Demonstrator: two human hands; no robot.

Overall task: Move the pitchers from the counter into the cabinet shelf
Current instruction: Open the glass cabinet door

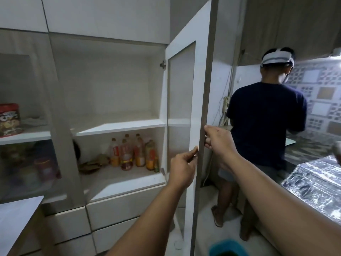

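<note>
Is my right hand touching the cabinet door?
Touching. The head view shows the right hand with fingers wrapped around the open cabinet door's outer edge.

A cluster of bottles with orange and yellow contents is seen on the lower level of the open compartment, with brown packets lying just beside them to the left. A red snack tin is seen behind a frosted panel at the far left. A second person in a dark shirt and a white headband is seen from behind at the right, facing a patterned tile wall. A foil-covered surface is seen at the right edge, and a blue bin on the floor below.
</note>
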